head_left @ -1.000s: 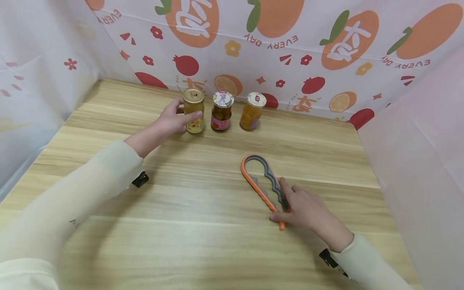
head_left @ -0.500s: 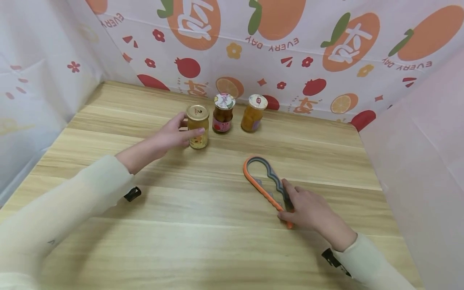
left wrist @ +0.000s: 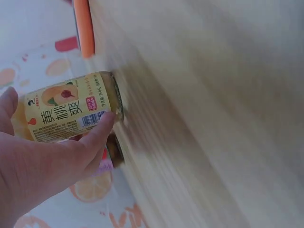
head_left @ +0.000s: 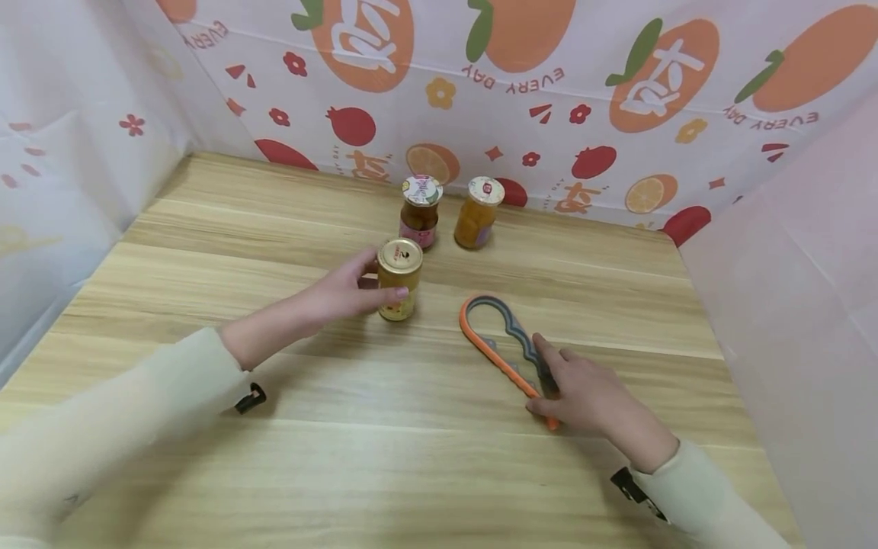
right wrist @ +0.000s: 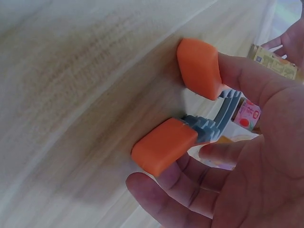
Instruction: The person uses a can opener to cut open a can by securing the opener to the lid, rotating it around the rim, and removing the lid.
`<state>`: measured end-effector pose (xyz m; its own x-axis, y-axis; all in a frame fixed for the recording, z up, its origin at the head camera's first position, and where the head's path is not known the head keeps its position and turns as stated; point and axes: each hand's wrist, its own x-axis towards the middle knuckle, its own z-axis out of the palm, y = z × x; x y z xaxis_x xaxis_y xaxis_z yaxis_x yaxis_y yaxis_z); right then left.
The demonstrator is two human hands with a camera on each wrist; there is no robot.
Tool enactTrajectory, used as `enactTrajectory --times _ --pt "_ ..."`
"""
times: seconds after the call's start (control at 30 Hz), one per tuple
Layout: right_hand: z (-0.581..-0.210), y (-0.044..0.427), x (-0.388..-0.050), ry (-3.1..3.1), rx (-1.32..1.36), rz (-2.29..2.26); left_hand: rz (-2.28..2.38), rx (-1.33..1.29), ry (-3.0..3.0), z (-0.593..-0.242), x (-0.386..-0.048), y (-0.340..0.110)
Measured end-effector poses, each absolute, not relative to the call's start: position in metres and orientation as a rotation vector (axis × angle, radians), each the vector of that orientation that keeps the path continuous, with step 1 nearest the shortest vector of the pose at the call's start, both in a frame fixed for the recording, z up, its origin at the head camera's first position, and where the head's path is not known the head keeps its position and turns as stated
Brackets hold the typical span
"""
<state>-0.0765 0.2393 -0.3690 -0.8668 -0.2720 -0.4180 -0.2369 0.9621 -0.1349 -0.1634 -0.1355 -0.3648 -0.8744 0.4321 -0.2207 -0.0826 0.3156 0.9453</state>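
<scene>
My left hand (head_left: 343,293) grips a glass jar (head_left: 400,278) with a gold lid, thumb on the near side and fingers behind. In the left wrist view, the jar (left wrist: 69,108) has a yellow peach label and its base looks close to the tabletop; whether it touches, I cannot tell. At the right, my right hand (head_left: 586,393) holds the handle ends of an orange and grey jar opener (head_left: 504,358), a U-shaped loop with a wavy inner edge. Up close in the right wrist view, thumb and fingers lie around the two orange handle ends (right wrist: 166,145), which stand apart.
Behind the held jar stands a dark jar (head_left: 418,213) with a pink label. A jar of orange fruit (head_left: 476,213) is to its right. A fruit-printed curtain (head_left: 521,91) bounds the wooden table (head_left: 343,457) at the back and sides.
My left hand has brought the gold-lidded jar from the back row toward me and to the right. My right hand and the jar opener have shifted only slightly right.
</scene>
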Motion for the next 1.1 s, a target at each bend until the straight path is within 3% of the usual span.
enactTrajectory --times 0.57,1.1 --pt "-0.377 0.236 -0.081 2.685 -0.387 -0.133 1.534 0.547 2.066 -0.362 -0.122 -0.098" --pt "-0.382 0.237 -0.090 2.673 -0.350 -0.237 1.714 0.533 1.955 -0.361 -0.094 -0.070"
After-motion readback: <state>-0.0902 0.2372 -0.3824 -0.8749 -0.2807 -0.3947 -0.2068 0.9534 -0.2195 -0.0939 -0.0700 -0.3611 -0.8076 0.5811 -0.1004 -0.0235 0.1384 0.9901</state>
